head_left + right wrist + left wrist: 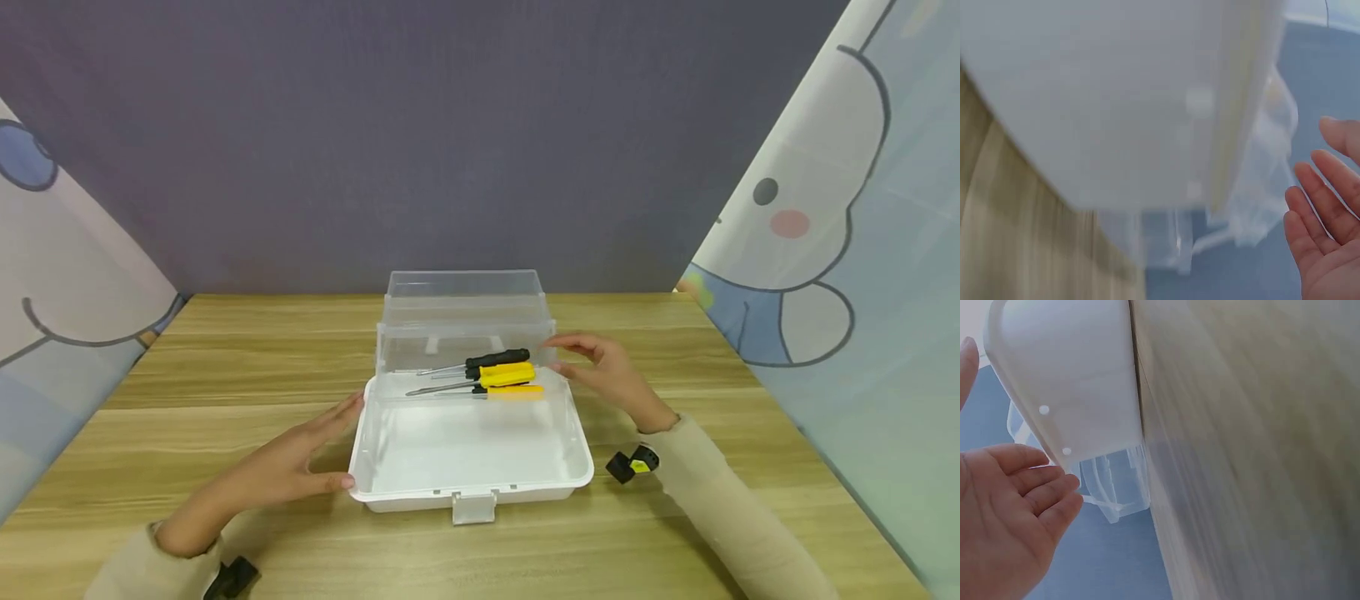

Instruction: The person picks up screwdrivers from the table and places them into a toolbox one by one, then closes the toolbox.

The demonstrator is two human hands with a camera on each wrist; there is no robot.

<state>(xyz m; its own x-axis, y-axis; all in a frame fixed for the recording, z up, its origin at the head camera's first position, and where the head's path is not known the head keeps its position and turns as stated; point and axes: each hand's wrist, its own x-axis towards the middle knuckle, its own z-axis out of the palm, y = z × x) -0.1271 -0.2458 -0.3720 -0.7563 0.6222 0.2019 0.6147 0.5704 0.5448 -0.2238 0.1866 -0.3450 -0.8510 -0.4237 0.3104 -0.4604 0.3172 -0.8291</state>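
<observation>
A white plastic box (465,450) with a clear lid (465,296) folded back stands on the table. Several screwdrivers with yellow handles (510,375) and black handles (498,358) lie together across its back part, shafts pointing left. My left hand (300,458) rests along the box's left side, thumb at the front corner and fingers stretched toward the back; its palm shows in the left wrist view (1010,506). My right hand (607,371) is beside the back right corner near the screwdriver handles, fingers loosely extended and holding nothing.
The wooden table (255,350) reaches back to a dark grey panel (450,150). Cartoon-printed cloths (825,208) hang at both sides. A clear latch (474,508) hangs from the box's front edge. Black wrist devices (633,462) are worn at both sleeves.
</observation>
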